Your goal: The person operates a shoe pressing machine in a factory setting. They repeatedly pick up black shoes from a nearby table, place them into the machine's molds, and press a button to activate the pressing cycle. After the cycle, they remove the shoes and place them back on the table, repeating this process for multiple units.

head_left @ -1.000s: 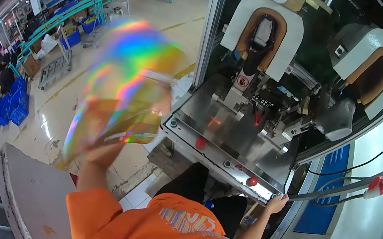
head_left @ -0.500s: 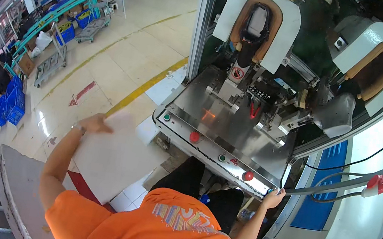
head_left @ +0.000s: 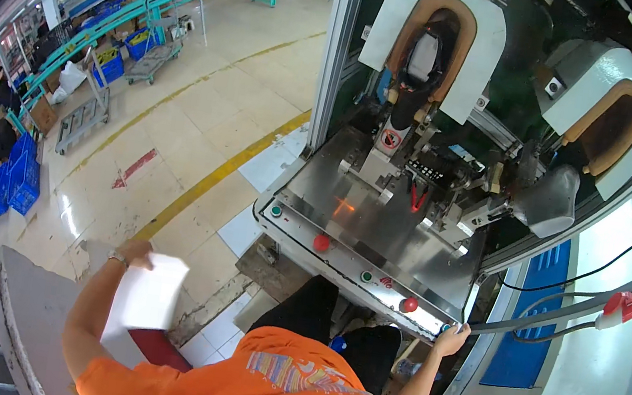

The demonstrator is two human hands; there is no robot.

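Off to the left, my left hand (head_left: 135,253) is closed on the edge of a plain white sheet (head_left: 149,292), which hangs at a slant over the red-and-grey surface beside me. My right hand (head_left: 451,339) rests at the right front corner of the machine's control panel (head_left: 343,260), its fingers by a green button (head_left: 445,327); its fingertips are partly hidden. Behind the panel, a steel bed (head_left: 317,190) carries a dark shoe-shaped piece (head_left: 426,58) in a tan-padded white housing (head_left: 481,27). An orange light cross (head_left: 344,207) falls on the bed.
Red-handled pliers (head_left: 417,199) lie on the bed. A metal form (head_left: 549,202) stands by a second padded housing (head_left: 597,92) at right. A grey slab (head_left: 34,303) is at my left. Blue crates (head_left: 24,177) and a trolley (head_left: 83,120) line the far left.
My left hand has moved down and left with the white sheet, which now appears smaller and more edge-on. My right hand stays at the panel corner. The view has shifted slightly.
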